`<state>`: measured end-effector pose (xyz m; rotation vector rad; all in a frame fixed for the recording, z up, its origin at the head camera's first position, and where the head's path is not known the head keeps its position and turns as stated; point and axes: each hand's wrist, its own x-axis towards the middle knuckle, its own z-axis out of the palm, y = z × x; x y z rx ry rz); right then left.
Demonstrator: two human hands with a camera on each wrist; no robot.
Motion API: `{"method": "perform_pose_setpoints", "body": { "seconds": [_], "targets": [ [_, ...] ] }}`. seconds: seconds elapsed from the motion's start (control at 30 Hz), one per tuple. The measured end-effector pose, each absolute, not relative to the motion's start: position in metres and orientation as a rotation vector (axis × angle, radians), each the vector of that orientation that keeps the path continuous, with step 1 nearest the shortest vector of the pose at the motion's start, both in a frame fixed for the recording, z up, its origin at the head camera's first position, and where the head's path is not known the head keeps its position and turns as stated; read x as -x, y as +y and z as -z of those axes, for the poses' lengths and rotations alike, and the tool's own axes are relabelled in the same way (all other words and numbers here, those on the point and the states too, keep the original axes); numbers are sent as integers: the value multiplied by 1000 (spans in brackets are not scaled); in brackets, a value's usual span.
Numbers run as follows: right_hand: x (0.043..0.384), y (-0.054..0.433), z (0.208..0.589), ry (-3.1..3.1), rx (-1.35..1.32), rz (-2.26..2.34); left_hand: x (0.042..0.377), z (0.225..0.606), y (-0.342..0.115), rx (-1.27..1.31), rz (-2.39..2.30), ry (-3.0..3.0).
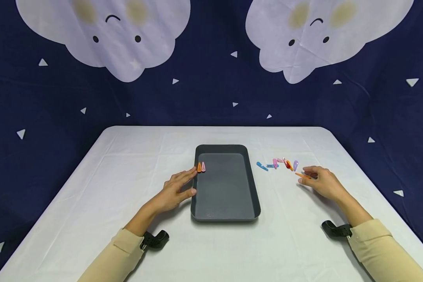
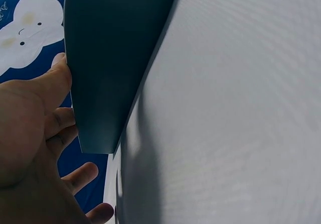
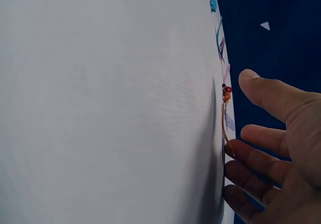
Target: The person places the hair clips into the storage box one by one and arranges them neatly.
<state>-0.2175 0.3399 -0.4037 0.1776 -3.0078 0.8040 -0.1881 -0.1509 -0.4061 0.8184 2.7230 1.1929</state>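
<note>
My left hand [image 1: 172, 192] rests against the left side of a dark grey baking tray [image 1: 227, 192], its fingertips and thumb touching the rim with the fingers loosely extended. Inside the tray, by its left wall, an orange hair clip [image 1: 199, 167] and a pink hair clip [image 1: 203, 167] lie side by side. To the right, my right hand [image 1: 324, 185] hovers low over the table beside an orange hair clip [image 1: 302, 176]. In the right wrist view its thumb and fingers [image 3: 261, 158] stand apart, and no clip is held between them.
Right of the tray lies a loose row of hair clips: a blue clip [image 1: 262, 166], another blue clip [image 1: 270, 166], a pink clip [image 1: 275, 163], a red clip [image 1: 286, 162] and a purple clip [image 1: 295, 165], among others. A white cloth [image 1: 134, 188] covers the table.
</note>
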Motion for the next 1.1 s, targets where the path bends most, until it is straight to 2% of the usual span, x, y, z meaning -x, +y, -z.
{"method": "perform_pose_setpoints", "body": {
  "seconds": [0.7,1.1],
  "targets": [
    [209,335,403,-2967,-155,-799,186,406,-151,-812,-1209,2714],
    [220,340,411,-2941,-72,-686,187,406,-151,-820,-1201,2722]
  ]
}}
